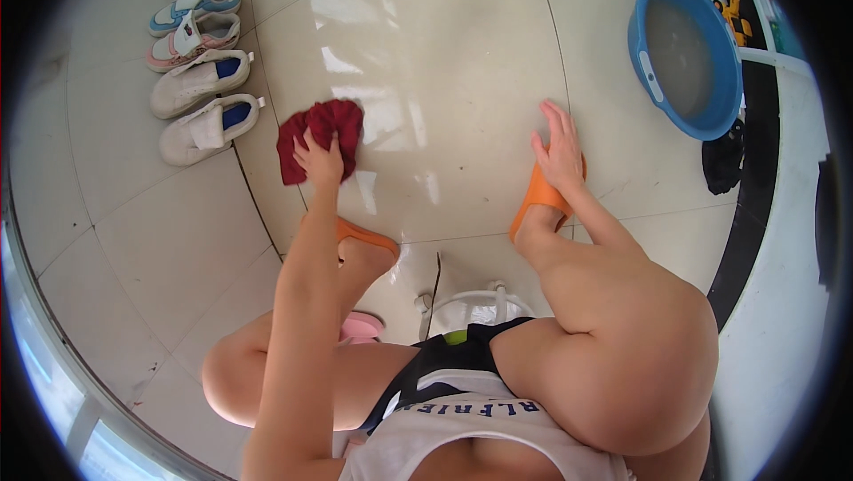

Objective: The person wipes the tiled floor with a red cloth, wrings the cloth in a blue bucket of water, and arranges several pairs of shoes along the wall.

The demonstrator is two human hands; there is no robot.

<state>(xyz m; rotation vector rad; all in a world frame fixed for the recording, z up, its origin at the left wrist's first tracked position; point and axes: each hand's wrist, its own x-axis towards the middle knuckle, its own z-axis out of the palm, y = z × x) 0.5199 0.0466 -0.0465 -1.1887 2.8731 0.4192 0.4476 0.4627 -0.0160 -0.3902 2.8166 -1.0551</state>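
A dark red cloth (pixel 340 118) lies bunched on the glossy tiled floor (pixel 460 81). My left hand (pixel 321 160) presses down on it, fingers spread over the folds. On the right, my right hand (pixel 560 154) hangs over the front of an orange slipper (pixel 536 200) on my foot, with fingers extended and nothing in them. Whether that hand touches the slipper I cannot tell. Part of the other orange slipper (pixel 370 238) shows below my left forearm.
Several shoes (pixel 183 138) line the left side. A blue basin (pixel 640 34) of cloudy water stands at the right, with a yellow toy (pixel 733 8) behind it and a black cloth-like item (pixel 722 164) below. A pink object (pixel 363 326) and a white pipe (pixel 500 301) sit beneath me.
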